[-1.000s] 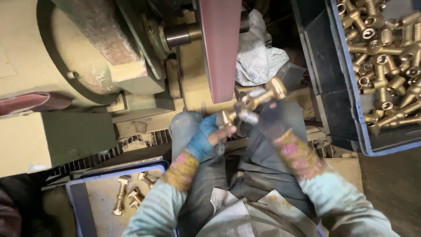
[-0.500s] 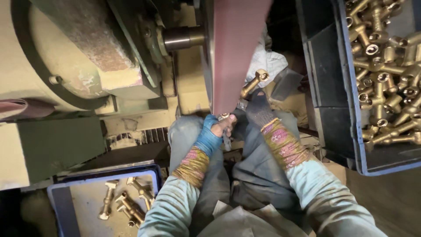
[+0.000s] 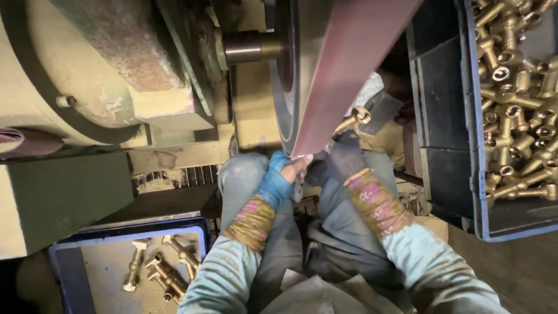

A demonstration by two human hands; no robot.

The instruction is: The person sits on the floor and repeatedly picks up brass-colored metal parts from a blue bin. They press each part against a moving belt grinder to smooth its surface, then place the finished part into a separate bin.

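Machine: big cream and green sanding machine (image 3: 110, 75) fills the upper left of my view; I take its reddish sanding belt (image 3: 343, 70) as landmark for everything else.
Belt: runs slanted down from the top right to a low end just above my lap, wrapped round a grey wheel (image 3: 285, 81) on a steel shaft (image 3: 247, 46).
Right bin: dark crate (image 3: 447, 116) right of the belt, heaped with brass fittings (image 3: 517, 99).
Left bin: blue tray (image 3: 70, 261) down left of the belt, a few brass pieces (image 3: 163, 273) lying in it.
Left hand: (image 3: 282, 177) blue glove, at the belt's low end, fingers curled; my grip seems clenched on the near end of the part, though the belt hides what it holds.
Right hand: (image 3: 346, 157) dark glove, just right of the belt, grip clenched on the brass fitting (image 3: 354, 119).
Fitting: pressed against the belt's right edge, its open end pointing up and right.
Risk, as I judge it: both gloves sit touching or nearly touching the belt, so a snagged fingertip or a part that catches and twists loose could be thrown or drag a hand in.
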